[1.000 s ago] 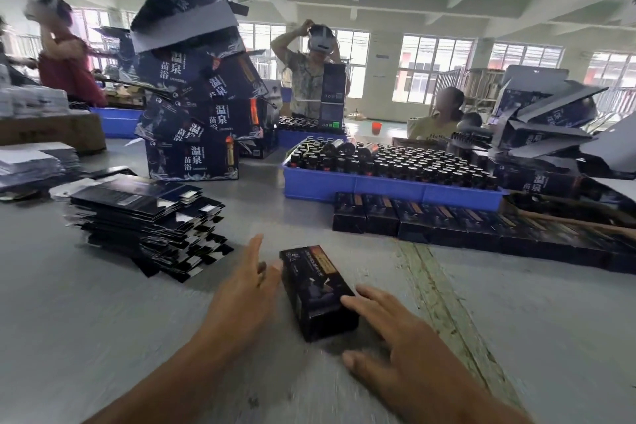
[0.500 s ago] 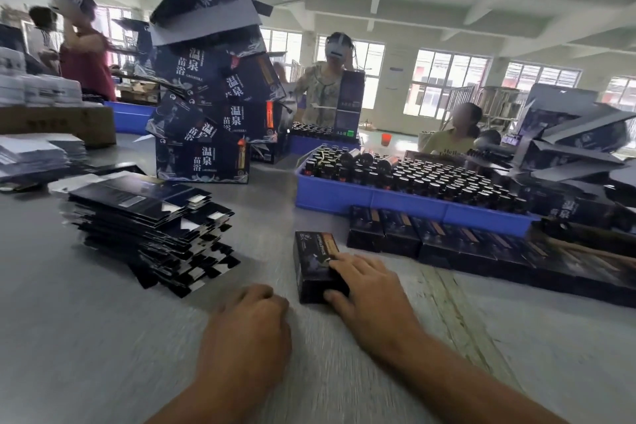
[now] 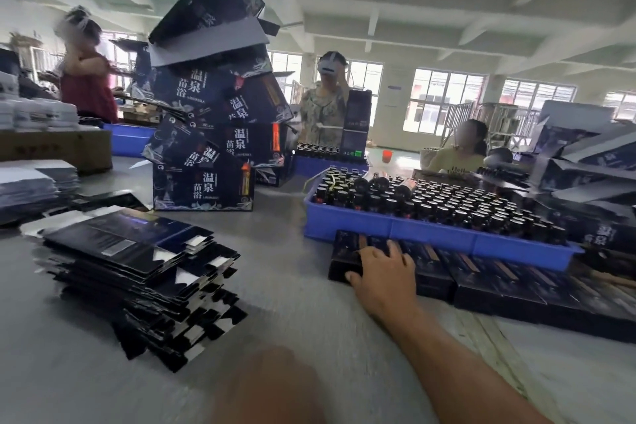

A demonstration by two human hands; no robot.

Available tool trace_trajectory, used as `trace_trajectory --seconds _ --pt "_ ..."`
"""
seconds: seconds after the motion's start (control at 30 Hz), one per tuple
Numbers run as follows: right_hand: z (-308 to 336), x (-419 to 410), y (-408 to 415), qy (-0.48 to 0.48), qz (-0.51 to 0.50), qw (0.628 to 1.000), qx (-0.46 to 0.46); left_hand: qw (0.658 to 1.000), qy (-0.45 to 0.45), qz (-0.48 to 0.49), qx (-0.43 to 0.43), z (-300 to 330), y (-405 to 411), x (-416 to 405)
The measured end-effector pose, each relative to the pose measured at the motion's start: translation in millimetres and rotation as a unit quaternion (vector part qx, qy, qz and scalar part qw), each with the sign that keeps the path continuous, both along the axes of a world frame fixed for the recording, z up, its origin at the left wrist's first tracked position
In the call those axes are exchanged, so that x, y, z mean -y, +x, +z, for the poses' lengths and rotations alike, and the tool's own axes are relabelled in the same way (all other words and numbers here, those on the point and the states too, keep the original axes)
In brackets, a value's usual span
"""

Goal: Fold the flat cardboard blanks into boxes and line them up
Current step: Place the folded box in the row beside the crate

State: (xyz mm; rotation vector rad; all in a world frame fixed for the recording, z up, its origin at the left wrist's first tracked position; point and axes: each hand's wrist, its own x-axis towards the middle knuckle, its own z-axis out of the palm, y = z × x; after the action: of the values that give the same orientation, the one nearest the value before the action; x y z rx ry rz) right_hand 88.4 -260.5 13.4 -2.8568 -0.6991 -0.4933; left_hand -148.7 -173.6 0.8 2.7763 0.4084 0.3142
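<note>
A small dark folded box (image 3: 344,253) lies at the left end of a row of like boxes (image 3: 499,282) on the grey table, touching its neighbour. My right hand (image 3: 382,272) rests on top of it with the fingers stretched forward and the thumb against its near face. My left hand (image 3: 268,385) is a blurred shape low in the middle of the view, over the table and apart from any box; its fingers do not show. A stack of flat dark blanks (image 3: 137,272) sits to the left.
A blue tray (image 3: 413,231) of dark bottles stands just behind the row. A leaning tower of large dark cartons (image 3: 206,148) rises at the back left, more cartons (image 3: 585,162) at the right. Three people work beyond the table.
My right hand slid the small box away from me and to the right, up to the left end of the row. My left hand let go of it and drew back toward me.
</note>
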Motion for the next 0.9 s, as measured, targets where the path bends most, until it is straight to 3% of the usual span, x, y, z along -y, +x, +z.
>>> trace_trajectory --seconds 0.4,0.6,0.77,0.9 --pt "-16 14 -14 -0.041 0.047 0.997 0.034 0.995 0.032 0.028 0.09 -9 -6 11" --pt "-5 2 -19 -0.114 0.076 0.99 -0.021 0.998 0.025 0.006 0.051 -8 -5 8" --pt "1 -3 -19 -0.098 0.037 0.992 -0.067 0.998 0.039 -0.035 0.036 -8 -4 2" --pt "7 2 -34 -0.068 0.044 0.995 -0.059 0.999 0.022 0.01 0.04 1 -4 14"
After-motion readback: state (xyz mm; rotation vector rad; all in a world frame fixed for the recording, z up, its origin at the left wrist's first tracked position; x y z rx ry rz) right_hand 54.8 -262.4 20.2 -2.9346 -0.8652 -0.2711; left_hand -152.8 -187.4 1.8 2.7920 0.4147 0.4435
